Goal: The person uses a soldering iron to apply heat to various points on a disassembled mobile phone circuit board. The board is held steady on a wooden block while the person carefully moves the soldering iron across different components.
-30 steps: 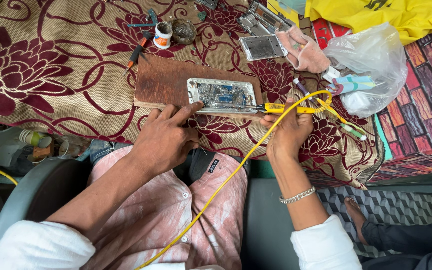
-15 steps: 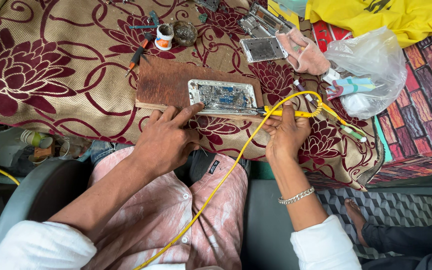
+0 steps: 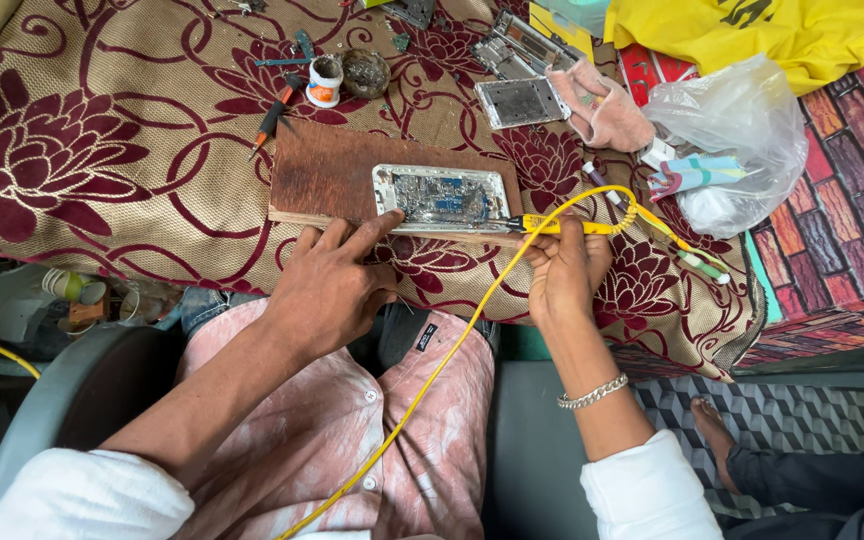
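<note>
Floral cloth (image 3: 132,150) is covering the desk, with a wooden board (image 3: 327,170) lying just ahead of both hands. An opened phone (image 3: 442,195) is resting on it. Left hand (image 3: 332,285) is pressing fingers, loosely spread, against the board's edge; right hand (image 3: 564,270) is gripping a yellow soldering iron (image 3: 562,226), tip at the phone. A plastic bag (image 3: 742,140) is lying beyond the right hand.

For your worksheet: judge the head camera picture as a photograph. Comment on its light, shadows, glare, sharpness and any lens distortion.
Head view: soft, even daylight and faint shadows; slight sheen on the clear plastic bag and the opened phone; left hand, right hand and yellow soldering iron look sharp; the white sleeves at the bottom edge loom large, a wide-angle effect.
</note>
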